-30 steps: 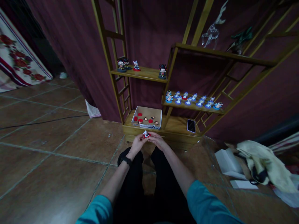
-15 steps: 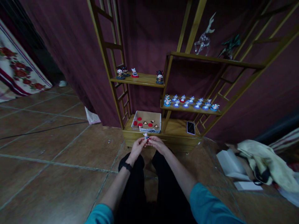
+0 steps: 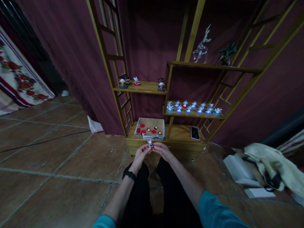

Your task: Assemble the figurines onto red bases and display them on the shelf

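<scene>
Just this side of the open box (image 3: 148, 121), our left hand (image 3: 140, 153) and right hand (image 3: 163, 150) hold one small figurine (image 3: 150, 144) between them — white on top, red at the base, upright. In the box we see red discs (image 3: 154, 131) and small dark-topped pieces (image 3: 148, 129).

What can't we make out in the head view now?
All head view:
Held figurine: base partly covered by fingers of the left hand and right hand.
Rear dark figurine: partly behind the front figurine.
Small pieces in the box: too small for detail.
Shelf unit: top cut off by upper edge.
</scene>
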A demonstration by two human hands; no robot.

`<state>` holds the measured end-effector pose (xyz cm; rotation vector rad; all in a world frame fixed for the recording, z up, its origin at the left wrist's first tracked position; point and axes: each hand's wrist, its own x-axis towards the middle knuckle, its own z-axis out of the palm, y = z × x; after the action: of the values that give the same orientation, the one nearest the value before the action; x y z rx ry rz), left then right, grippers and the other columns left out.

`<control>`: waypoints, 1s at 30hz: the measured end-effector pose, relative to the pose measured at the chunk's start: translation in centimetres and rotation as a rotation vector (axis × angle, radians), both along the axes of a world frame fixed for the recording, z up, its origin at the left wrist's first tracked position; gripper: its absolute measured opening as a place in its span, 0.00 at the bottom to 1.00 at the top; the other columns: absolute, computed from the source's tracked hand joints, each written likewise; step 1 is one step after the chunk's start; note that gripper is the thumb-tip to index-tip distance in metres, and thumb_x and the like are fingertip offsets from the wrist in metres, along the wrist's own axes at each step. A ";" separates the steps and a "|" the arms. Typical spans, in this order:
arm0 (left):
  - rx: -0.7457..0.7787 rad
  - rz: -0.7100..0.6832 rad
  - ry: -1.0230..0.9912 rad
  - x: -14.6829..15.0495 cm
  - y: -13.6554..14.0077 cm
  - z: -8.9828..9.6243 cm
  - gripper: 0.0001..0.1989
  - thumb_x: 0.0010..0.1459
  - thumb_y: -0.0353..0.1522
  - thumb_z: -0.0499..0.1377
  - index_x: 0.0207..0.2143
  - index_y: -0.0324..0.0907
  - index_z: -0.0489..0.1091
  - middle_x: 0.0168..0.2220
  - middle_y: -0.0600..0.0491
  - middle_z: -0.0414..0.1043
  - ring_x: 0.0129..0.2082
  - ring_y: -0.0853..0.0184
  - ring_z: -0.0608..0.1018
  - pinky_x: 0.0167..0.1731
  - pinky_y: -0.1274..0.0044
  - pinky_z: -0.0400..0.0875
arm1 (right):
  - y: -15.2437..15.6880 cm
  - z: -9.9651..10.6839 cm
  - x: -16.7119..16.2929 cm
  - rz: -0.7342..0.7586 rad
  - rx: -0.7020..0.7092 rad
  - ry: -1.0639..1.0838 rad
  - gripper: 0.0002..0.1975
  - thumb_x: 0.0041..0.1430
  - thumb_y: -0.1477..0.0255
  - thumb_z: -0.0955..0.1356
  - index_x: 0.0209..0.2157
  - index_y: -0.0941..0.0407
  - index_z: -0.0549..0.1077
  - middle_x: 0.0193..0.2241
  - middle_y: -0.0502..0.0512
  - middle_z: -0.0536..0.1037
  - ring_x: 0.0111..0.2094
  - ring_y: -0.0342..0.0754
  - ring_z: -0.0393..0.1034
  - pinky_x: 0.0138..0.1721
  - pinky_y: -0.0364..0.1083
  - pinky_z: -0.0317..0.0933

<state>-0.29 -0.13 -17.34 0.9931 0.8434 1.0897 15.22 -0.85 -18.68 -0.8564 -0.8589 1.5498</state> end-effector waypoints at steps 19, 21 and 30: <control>0.002 0.230 -0.129 1.2 6.6 -0.6 0.22 0.39 0.28 0.65 0.40 0.37 0.69 0.29 0.51 0.74 0.25 0.73 0.73 0.29 0.79 0.66 | 7.0 -0.3 -0.9 -0.149 0.014 -0.006 0.19 0.37 0.68 0.73 0.35 0.57 0.74 0.35 0.56 0.77 0.36 0.49 0.71 0.42 0.51 0.62; -0.031 0.244 -0.141 1.2 7.0 -0.9 0.18 0.40 0.28 0.65 0.38 0.36 0.70 0.29 0.51 0.74 0.24 0.74 0.73 0.28 0.80 0.66 | 7.6 -0.7 -1.4 -0.188 -0.001 0.003 0.19 0.37 0.67 0.73 0.35 0.57 0.74 0.34 0.56 0.77 0.36 0.49 0.71 0.42 0.51 0.62; -0.267 0.195 -0.283 0.9 8.0 -2.6 0.10 0.42 0.22 0.63 0.31 0.36 0.72 0.28 0.50 0.74 0.25 0.74 0.74 0.29 0.82 0.69 | 8.2 -2.5 -2.0 -0.222 -0.068 0.069 0.16 0.38 0.67 0.73 0.32 0.58 0.74 0.33 0.55 0.76 0.35 0.48 0.71 0.43 0.51 0.63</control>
<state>0.56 7.88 -19.93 0.5270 0.8387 1.2129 13.24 7.30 -21.16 -0.9103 -0.6416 1.4117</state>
